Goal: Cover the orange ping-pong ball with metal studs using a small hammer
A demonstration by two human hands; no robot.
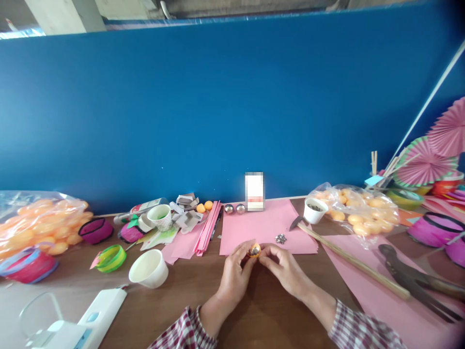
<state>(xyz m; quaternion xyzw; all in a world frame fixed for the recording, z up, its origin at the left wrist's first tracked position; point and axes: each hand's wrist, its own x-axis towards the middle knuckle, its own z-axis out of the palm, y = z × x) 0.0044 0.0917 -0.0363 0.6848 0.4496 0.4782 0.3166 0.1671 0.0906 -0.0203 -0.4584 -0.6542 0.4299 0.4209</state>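
Note:
My left hand (236, 271) is closed around a small orange ball (253, 255), with fingers and thumb at its left side. Shiny metal tacks cover part of the ball facing me. My right hand (285, 271) pinches at the ball's right edge; whatever lies between its fingertips is too small to make out. Just beyond that hand, a little heap of silver tacks (280, 238) rests on pink paper (254, 232). Two balls covered in silver, one on the left (228, 209) and one on the right (240, 208), sit at the paper's back edge.
A hammer (348, 257) lies to the right, near dark pliers (410, 276). Behind it stands a white cup of tacks (315, 210) beside a bag of orange balls (363, 208). Leftward are a white bowl (148, 269), a power strip (103, 315) and another ball bag (43, 223). A blue partition (218, 106) closes the back.

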